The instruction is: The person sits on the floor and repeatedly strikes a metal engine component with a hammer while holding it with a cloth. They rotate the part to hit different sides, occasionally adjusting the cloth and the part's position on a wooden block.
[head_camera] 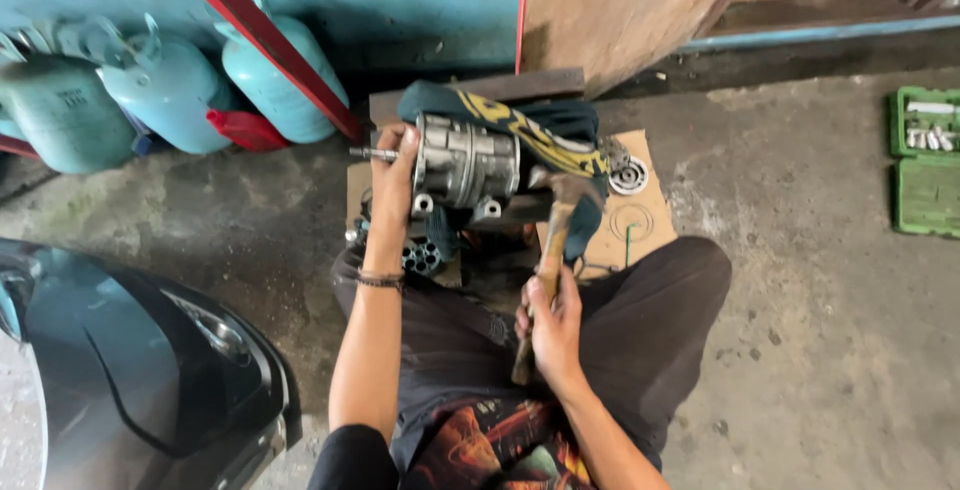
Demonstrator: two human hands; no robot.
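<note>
A silver cylindrical metal compressor body (468,165) lies sideways on a dark cloth (540,125) over a wooden block, with a thin shaft sticking out to its left. My left hand (393,175) grips the left end of the compressor body, steadying it. My right hand (550,325) holds the wooden handle of a hammer (556,220), whose head rests against the right end of the body. I sit cross-legged on the concrete floor behind the work.
Brown cardboard (640,215) lies under the work with a round metal disc (628,175) on it. Pale blue gas cylinders (170,90) stand at far left behind a red bar. A green socket case (925,185) lies open at right. A dark vehicle's front (130,370) sits near left.
</note>
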